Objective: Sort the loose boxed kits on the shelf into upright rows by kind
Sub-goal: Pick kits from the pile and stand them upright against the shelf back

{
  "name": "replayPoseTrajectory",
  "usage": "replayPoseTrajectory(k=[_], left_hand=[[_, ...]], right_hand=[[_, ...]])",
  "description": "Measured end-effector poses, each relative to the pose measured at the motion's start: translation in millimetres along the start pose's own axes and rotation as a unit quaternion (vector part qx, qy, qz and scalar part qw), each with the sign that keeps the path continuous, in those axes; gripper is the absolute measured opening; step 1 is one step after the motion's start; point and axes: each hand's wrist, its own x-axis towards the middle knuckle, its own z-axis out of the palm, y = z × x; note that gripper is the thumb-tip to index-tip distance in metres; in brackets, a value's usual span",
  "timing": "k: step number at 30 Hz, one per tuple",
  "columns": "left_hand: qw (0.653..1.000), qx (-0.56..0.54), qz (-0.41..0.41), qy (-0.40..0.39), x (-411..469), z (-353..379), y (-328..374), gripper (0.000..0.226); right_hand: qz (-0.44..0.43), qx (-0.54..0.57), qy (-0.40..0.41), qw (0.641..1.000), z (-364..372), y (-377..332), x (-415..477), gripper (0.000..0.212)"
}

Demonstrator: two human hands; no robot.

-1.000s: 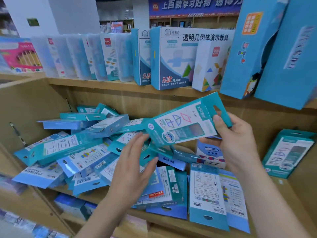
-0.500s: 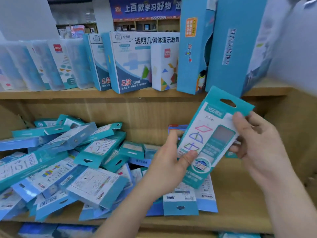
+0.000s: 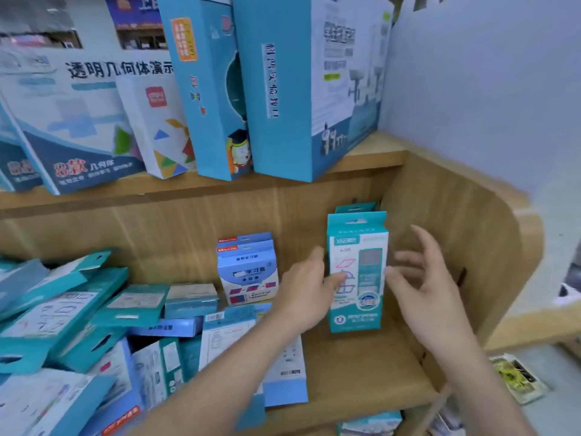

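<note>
**Where is the teal kit now?**
The teal kit (image 3: 356, 272) stands upright on the shelf board (image 3: 361, 372) near its right end, tab up and printed face toward me. A second teal tab (image 3: 355, 207) shows just behind it, so I take this one for the front of the teal row.

**And your hands?**
Neither is clamped on it. My left grip (image 3: 306, 287) is apart, with its fingers reaching to the left part of the printed face. My right grip (image 3: 421, 291) is spread wide just beside the box's right edge. I cannot tell whether a fingertip touches the card.

**What does this step ask of you?**
I judge it to be the steadying step. The box is tall and thin and looks light, so it would tip easily. I would press it gently back until it lies flat against the one behind and square its bottom edge to the shelf. Then I would draw both hands straight away, slowly, so no finger hooks it.

**Anything nearby to mind?**
The blue kits (image 3: 248, 272) stand upright to the left, apart from the teal ones. I would leave that gap so the kinds don't mix. The loose pile (image 3: 78, 316) lies further left, so most of the sorting remains. My left forearm crosses above the flat kits (image 3: 283, 372) at the front edge, and I would lift it clear rather than drag them off.
</note>
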Motion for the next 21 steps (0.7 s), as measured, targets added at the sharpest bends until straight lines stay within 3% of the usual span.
replayPoseTrajectory(k=[8,15,21], left_hand=[[0.997,0.042,-0.057,0.043,77,54,-19,0.025],[0.992,-0.010,-0.076,0.100,102,66,-14,0.045],[0.991,0.009,-0.079,0.104,117,64,-11,0.043]], right_hand=[[0.037,-0.020,-0.098,0.994,33,54,27,0.065],[0.080,-0.001,-0.084,0.993,69,74,53,0.068],[0.110,0.030,-0.057,0.992,81,80,75,0.073]])
